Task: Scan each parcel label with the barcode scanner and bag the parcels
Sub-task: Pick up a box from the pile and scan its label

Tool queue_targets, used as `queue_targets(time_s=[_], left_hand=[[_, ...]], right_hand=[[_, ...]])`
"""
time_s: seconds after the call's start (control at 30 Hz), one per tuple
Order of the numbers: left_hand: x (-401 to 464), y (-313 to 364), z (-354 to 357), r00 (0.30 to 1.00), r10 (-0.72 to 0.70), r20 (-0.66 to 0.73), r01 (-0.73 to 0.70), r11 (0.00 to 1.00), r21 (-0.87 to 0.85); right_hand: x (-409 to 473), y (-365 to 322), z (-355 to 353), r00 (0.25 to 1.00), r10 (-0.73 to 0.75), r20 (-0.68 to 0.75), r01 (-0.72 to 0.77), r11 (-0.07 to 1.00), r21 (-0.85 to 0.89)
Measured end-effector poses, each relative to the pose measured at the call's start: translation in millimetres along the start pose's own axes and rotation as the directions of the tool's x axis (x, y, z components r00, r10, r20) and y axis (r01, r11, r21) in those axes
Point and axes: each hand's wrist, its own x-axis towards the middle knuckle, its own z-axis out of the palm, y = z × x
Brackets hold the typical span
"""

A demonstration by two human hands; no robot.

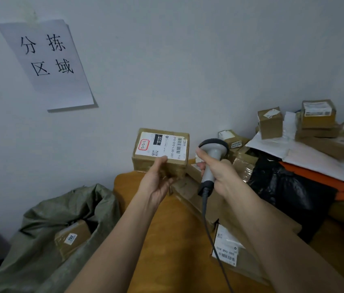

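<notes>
Parcel (161,152) is being gripped by the left hand (156,182) above the table (166,229), label facing up; right hand (219,174) is gripping the barcode scanner (211,161) just right of it, head aiming toward the label.

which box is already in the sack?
The box with the blue "202" sticker, lying inside the green sack at lower left; the other boxes are on the table or in hand.

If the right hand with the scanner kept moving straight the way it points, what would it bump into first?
Probably the wall. The right hand aims the scanner up and away, just right of the held parcel; depth is unclear.
</notes>
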Motion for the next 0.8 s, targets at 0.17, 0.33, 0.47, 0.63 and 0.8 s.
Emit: queue_targets(time_s=[0.17, 0.33, 0.47, 0.63, 0.8], left_hand=[[-3.8, -5.8, 6.2, 0.996, -0.017, 0.084, 0.02, 0.999, -0.039], [-16.2, 0.2, 3.1, 0.998, -0.055, 0.039, 0.046, 0.98, 0.194], [-12.3, 27.7, -23.0, 0.997, 0.022, -0.071, -0.004, 0.97, 0.245], [-7.0, 52.3, -54.7, 0.992, -0.072, -0.101, 0.12, 0.759, 0.64], [-15.3, 49.6, -47.3, 0.919, -0.391, 0.059, 0.192, 0.573, 0.797]], right_hand=[[-8.9, 5.2, 16.3, 0.993, 0.026, 0.118, -0.029, 0.999, 0.025], [-12.9, -0.8, 16.5, 0.987, 0.021, 0.162, -0.014, 0.999, -0.044], [-13.8, -22.6, 3.4, 0.981, -0.016, 0.196, 0.048, 0.986, -0.16], [-11.5, -39.6, -10.1, 0.963, -0.029, 0.267, 0.157, 0.867, -0.473], [-5.5, -33.6, -13.7, 0.92, -0.012, 0.392, 0.247, 0.795, -0.555]])
